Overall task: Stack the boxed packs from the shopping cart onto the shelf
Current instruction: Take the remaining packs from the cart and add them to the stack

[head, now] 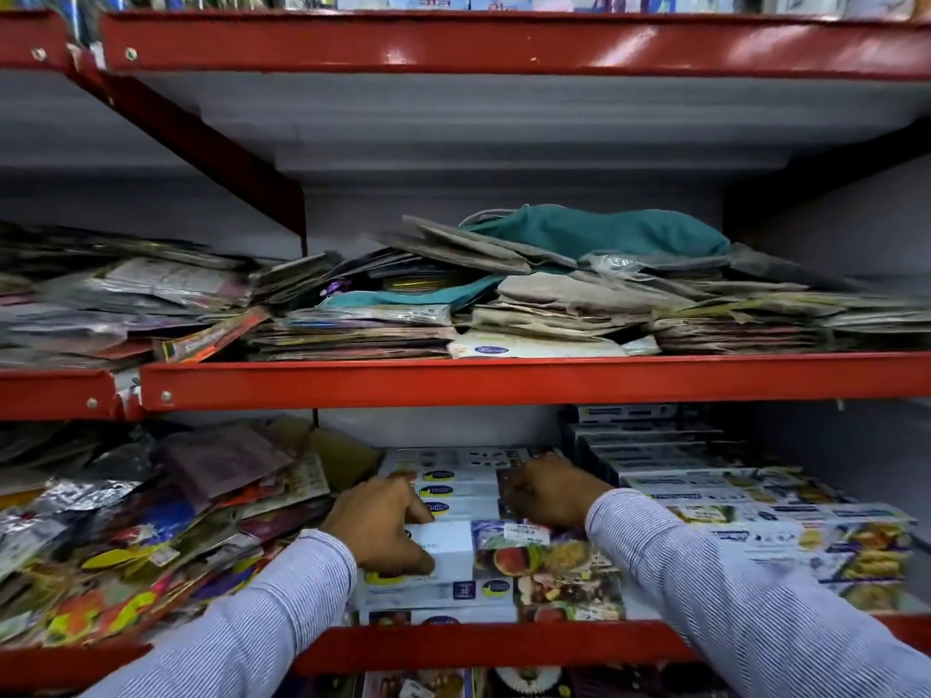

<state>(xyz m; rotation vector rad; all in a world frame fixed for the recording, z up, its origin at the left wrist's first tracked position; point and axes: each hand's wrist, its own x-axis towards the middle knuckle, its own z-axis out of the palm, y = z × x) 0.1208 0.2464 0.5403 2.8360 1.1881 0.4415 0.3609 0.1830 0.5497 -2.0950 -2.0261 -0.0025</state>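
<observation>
The top boxed pack (pixel 453 544) lies flat on a stack of like packs (pixel 443 591) at the front middle of the lower shelf (pixel 493 642), its long axis running left to right along the red shelf edge, white end to the left and fruit-printed end to the right. The left hand (pixel 385 521) rests on its white end, fingers spread over the top face and thumb down the near side, a loose grip that presses the pack more than it clasps it. The right hand (pixel 546 491) sits at the far right corner of the same stack, fingers curled onto the packs behind; whether it grips anything cannot be told. The pack thus lies between the two hands, nearer the left. Behind it stands a second stack of white packs (pixel 453 476), and to the right a stepped row of boxes (pixel 755 501). Loose foil packets (pixel 126 536) crowd the shelf's left side. The pack looks nearly seated; squaring it probably needs a short push backward. The shopping cart is out of view.
</observation>
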